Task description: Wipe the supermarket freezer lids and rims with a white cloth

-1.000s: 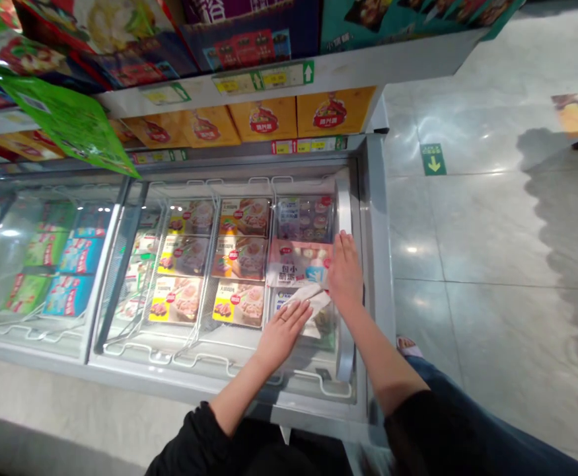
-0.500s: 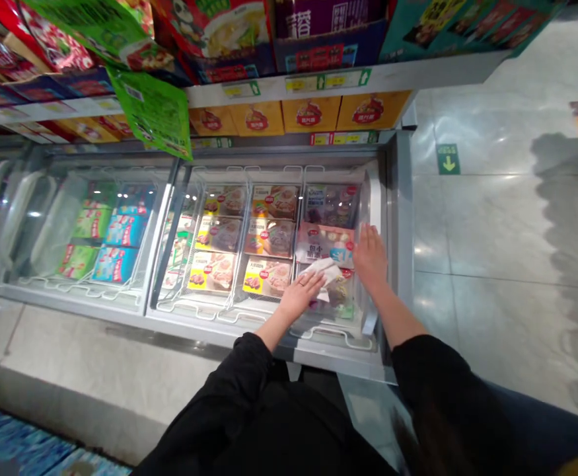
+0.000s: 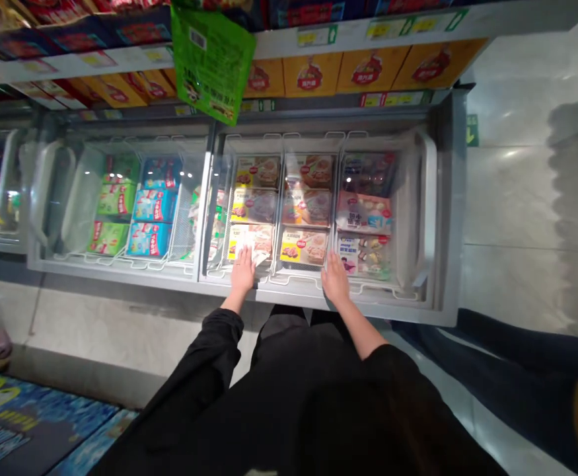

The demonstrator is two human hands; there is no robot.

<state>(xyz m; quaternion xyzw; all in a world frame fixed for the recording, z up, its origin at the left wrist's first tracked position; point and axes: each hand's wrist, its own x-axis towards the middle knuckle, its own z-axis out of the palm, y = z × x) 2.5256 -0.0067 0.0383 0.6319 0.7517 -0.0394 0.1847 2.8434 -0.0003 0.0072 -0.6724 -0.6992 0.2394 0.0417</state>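
Note:
The glass lid (image 3: 313,274) of a chest freezer lies under both hands. My left hand (image 3: 242,272) presses a white cloth (image 3: 245,244) onto the glass near its front edge; whether it is fabric or paper I cannot tell. Under that spot, inside the freezer, sits a yellow and pink food box (image 3: 265,239). My right hand (image 3: 337,281) rests on the glass near the front, fingers stretched and nothing in them. Below, to its right, are a white and purple pack (image 3: 362,256) and a pink pack (image 3: 362,211). A white lid handle (image 3: 428,205) stands at the right.
A shelf (image 3: 353,36) with orange boxes (image 3: 311,73) runs above the freezer's back edge. A green bag (image 3: 212,63) hangs down from it. Another person's legs (image 3: 511,377) are at the right. Blue printed boxes (image 3: 26,430) stand at lower left.
My left hand has moved left across the glass with the cloth, from the right packs to the boxes. My right hand has left the lid handle's side and moved left and toward me. The view has shifted.

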